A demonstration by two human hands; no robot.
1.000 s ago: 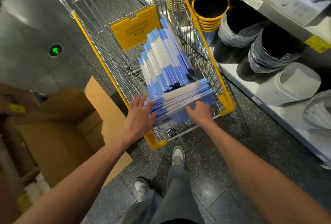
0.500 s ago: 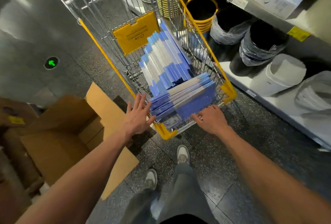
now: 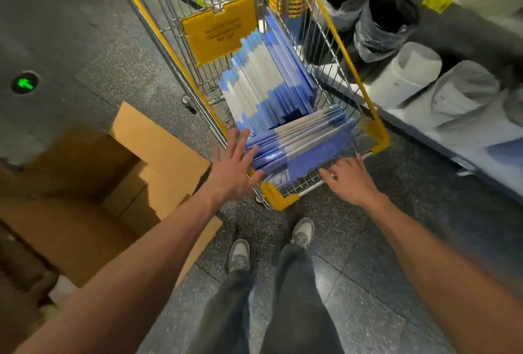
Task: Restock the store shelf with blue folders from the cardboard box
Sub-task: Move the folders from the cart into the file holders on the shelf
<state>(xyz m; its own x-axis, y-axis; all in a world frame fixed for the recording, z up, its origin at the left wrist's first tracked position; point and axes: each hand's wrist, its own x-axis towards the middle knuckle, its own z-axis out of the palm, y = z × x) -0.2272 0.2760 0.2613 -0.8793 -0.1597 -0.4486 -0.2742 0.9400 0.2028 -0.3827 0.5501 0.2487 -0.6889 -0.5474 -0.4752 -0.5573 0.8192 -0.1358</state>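
The folders (image 3: 300, 144) are sitting in the cart (image 3: 377, 138), not yet on the shelf (image 3: 464, 141). One batch is lying crosswise at the near end, edges up and packed tight. A second is standing lengthwise behind it, seemingly leaning on the right wire side.

The left hand (image 3: 235, 166) is reaching in flat, fingers straight and spread, lying against the left end of the near batch. It is gripping nothing, and is probably squaring that batch. The right hand (image 3: 348, 181) is hovering at the cart's near right, just in front of the batch, fingers loosely bent and holding nothing. Whether it is touching the wire I cannot tell.

Set at either end like this, the hands are looking ready to clamp the batch between them. That suits thin, slippery folders, which would likely fan out from a one-handed grab.

The box (image 3: 158, 161) is lying open on the floor at the near left, apart from the cart, its inside too dark to read. The shelf is running along the right, just beside the cart, and is carrying wrapped bins (image 3: 387, 22).
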